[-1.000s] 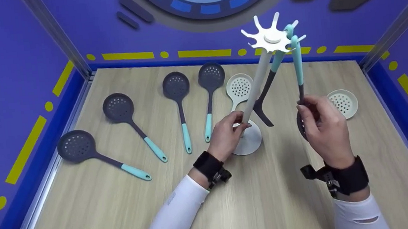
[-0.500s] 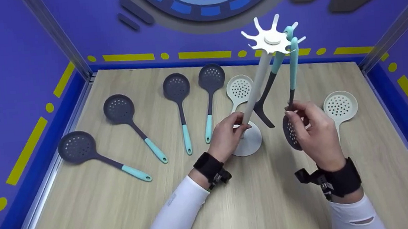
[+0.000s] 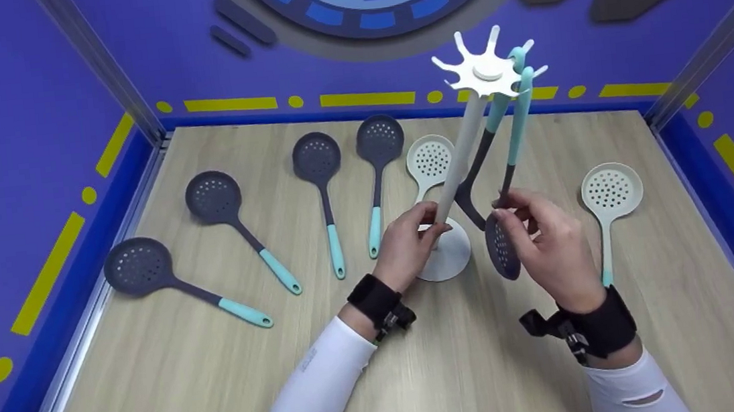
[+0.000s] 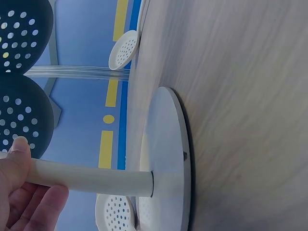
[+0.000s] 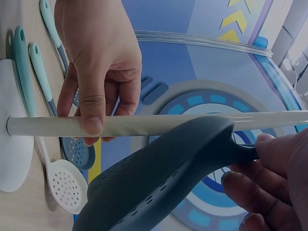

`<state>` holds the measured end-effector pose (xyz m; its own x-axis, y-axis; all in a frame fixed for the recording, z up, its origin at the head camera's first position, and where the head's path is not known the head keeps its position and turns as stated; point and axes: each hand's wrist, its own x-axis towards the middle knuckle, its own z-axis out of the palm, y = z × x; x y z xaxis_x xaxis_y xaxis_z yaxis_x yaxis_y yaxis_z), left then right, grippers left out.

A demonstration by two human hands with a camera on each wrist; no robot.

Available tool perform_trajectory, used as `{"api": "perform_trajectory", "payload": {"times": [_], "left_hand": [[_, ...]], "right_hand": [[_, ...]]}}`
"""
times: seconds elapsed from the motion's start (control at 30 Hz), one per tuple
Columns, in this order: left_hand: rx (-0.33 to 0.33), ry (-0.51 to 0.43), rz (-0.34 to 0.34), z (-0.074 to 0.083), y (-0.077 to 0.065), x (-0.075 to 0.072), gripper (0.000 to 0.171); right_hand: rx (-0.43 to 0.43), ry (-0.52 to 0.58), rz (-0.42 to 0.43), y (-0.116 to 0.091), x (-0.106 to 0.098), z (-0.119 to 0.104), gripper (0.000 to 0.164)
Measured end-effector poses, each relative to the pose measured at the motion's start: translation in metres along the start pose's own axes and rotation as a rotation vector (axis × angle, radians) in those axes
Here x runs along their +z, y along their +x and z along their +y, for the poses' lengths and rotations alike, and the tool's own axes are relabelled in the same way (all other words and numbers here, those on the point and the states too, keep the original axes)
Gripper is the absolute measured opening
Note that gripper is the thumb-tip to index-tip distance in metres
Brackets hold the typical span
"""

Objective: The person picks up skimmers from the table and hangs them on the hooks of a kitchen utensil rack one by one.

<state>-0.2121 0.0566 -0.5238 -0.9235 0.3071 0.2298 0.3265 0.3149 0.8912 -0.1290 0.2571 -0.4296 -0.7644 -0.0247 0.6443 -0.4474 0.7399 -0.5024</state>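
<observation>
A white utensil stand (image 3: 466, 149) with a pronged top rises from a round base on the table. My left hand (image 3: 409, 245) grips its pole low down, thumb and fingers around it, as the left wrist view also shows. Two dark skimmers with mint handles hang by their handle ends from the right-hand prongs. My right hand (image 3: 549, 242) pinches the neck of the nearer dark skimmer (image 3: 502, 250), just above its perforated bowl. Behind it hangs the other dark skimmer (image 3: 481, 165), its bowl partly hidden.
Several dark skimmers (image 3: 211, 197) with mint handles lie on the left of the wooden table (image 3: 176, 392). One white skimmer (image 3: 430, 159) lies behind the pole, and another white skimmer (image 3: 611, 190) to the right. Blue panels (image 3: 6, 166) enclose the back and sides.
My right hand has moved left, swinging the hanging skimmer's bowl towards the pole. The white skimmer on the right has come into fuller view. My left hand stays on the pole.
</observation>
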Motion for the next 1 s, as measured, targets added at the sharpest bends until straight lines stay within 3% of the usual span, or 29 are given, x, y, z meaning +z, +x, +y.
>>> {"api": "perform_trajectory", "payload": {"times": [1.0], "left_hand": [[0.012, 0.055, 0.009, -0.0007, 0.0002, -0.0007, 0.024]], "right_hand": [[-0.002, 0.001, -0.042, -0.0025, 0.0038, 0.0007, 0.029]]}}
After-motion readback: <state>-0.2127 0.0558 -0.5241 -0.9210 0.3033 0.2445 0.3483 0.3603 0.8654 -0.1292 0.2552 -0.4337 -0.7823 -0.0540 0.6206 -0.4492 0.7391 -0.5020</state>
